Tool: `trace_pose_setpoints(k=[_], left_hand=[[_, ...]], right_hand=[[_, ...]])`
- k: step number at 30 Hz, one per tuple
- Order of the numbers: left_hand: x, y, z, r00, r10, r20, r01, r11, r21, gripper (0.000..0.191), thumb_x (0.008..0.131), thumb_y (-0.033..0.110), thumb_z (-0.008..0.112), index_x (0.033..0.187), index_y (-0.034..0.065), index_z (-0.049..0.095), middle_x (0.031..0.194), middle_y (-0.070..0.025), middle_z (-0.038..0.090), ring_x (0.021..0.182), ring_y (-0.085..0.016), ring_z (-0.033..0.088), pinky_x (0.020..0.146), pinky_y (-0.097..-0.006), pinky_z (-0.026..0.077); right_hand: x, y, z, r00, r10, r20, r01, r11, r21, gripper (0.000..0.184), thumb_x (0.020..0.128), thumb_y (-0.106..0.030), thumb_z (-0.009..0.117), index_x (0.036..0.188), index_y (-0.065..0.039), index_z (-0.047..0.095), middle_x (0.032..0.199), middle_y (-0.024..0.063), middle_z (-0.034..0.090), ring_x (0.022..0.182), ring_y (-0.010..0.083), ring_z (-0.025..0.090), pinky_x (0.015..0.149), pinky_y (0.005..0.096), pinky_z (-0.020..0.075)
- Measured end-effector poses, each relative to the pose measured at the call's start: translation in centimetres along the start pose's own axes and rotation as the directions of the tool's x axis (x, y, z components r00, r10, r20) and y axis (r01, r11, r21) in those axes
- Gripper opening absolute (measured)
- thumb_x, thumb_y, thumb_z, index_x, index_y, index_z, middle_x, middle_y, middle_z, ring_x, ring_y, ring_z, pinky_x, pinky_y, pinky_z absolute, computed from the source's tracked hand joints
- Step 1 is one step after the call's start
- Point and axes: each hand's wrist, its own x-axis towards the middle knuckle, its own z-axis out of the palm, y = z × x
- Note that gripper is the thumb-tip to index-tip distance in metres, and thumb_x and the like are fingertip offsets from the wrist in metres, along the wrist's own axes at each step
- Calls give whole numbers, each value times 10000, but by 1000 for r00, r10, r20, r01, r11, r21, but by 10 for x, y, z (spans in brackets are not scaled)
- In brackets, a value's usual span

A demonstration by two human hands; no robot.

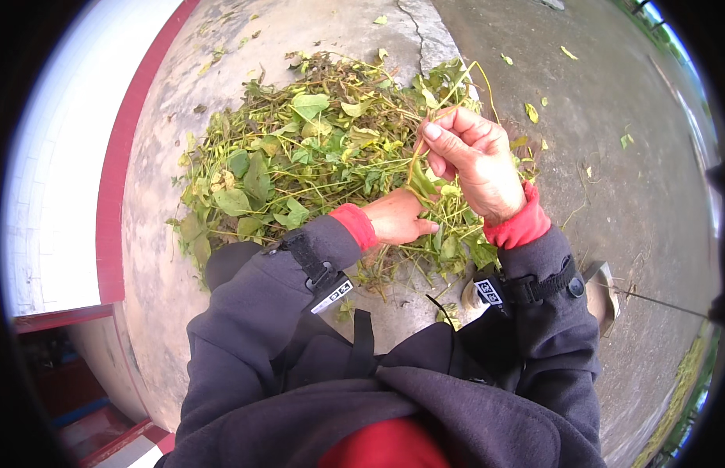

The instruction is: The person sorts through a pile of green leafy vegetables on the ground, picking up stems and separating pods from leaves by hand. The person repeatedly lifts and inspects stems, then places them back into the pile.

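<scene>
A wide heap of uprooted bean plants (333, 140), with green and yellowing leaves, thin stems and pods, lies on the concrete before me. My right hand (468, 149) is raised over the heap's right side, pinching a thin yellow-green bean stem (413, 158) between thumb and fingers. A narrow green leaf (422, 180) hangs below that grip. Lower and to the left, my left hand (396, 217) reaches into the plants, palm side turned away. Its thumb sticks out to the right, but leaves and stems hide its fingertips, so what they touch cannot be told.
On the left stands a white tiled wall (58, 175) with a red base band (114, 175). Pale concrete (157, 193) meets darker paving (632, 193) on the right, where loose leaves (531, 113) are scattered. My shoe (602, 298) is at the lower right.
</scene>
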Motion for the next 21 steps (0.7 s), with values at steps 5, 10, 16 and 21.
trace_pose_setpoints(k=[5, 10, 16, 21], left_hand=[[-16, 10, -37, 829, -463, -313, 210, 778, -593, 157, 846, 113, 441, 902, -4, 529, 698, -68, 591, 540, -113, 552, 508, -228, 444], [-18, 25, -42, 702, -98, -706, -419, 745, -520, 164, 811, 71, 496, 952, 3, 545, 801, -75, 560, 702, -123, 545, 603, -236, 445], [-21, 10, -53, 638, 381, -669, -267, 925, 271, 261, 711, -2, 556, 969, 39, 551, 741, -88, 484, 674, -216, 515, 585, -286, 426], [-22, 5, -53, 667, 491, -560, -240, 854, 462, 131, 688, 45, 568, 816, 44, 542, 707, -77, 462, 658, -249, 486, 564, -335, 399]], right_hand=[[-5, 4, -5, 993, -113, -43, 108, 988, -110, 78, 794, -72, 550, 735, -21, 558, 619, -17, 534, 519, 30, 462, 450, 167, 347], [-5, 16, 5, 987, -145, -65, 122, 955, -269, 70, 814, -100, 536, 807, -32, 556, 604, -27, 525, 530, 31, 482, 439, 155, 347], [-8, 23, 4, 981, -174, 80, 188, 798, -572, 51, 754, -40, 554, 723, -8, 529, 561, 69, 488, 493, 134, 466, 461, 254, 371], [-10, 21, 3, 930, -309, 197, 350, 583, -734, 58, 686, -19, 562, 664, 3, 512, 572, 138, 493, 525, 278, 495, 493, 335, 389]])
